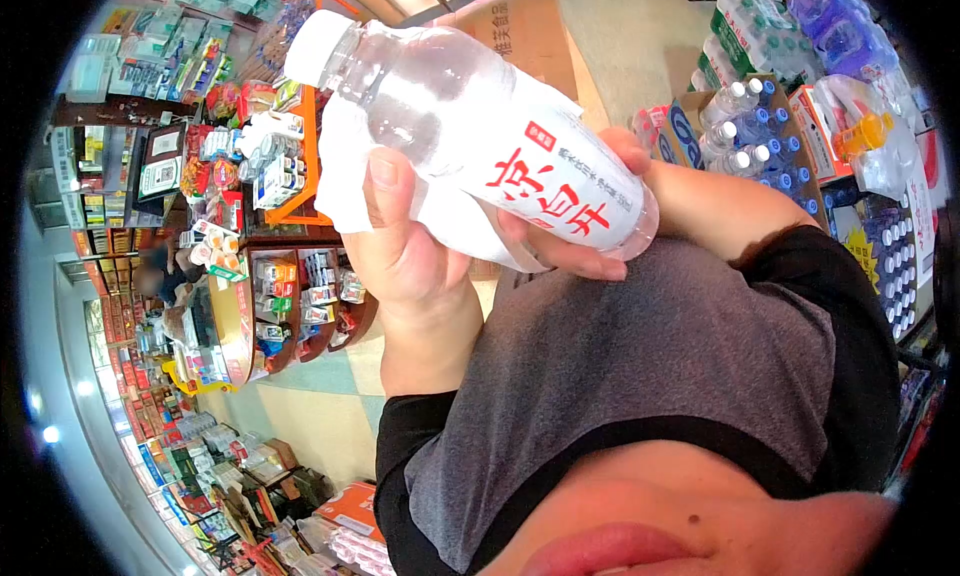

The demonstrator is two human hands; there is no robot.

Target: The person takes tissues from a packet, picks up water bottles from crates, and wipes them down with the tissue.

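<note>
A clear plastic bottle point(430, 96) with a white cap and red lettering lies tilted across the upper middle of the view, its cap toward the upper left. White tissue or cloth point(345, 166) is spread behind and below it. My left hand point(415, 241) is closed on the white tissue at the bottle's side, thumb raised against it. Near the bottle's base, my right hand point(575, 251) is wrapped round it, with fingers on the lower side and part of the hand showing above the label.
Shelves and a counter point(235, 316) with packaged goods stand at the left. Boxed bottles point(745, 131) and wrapped packs point(755, 36) are at the upper right. A cardboard box point(520, 36) lies beyond the bottle. A person point(160, 276) is far left.
</note>
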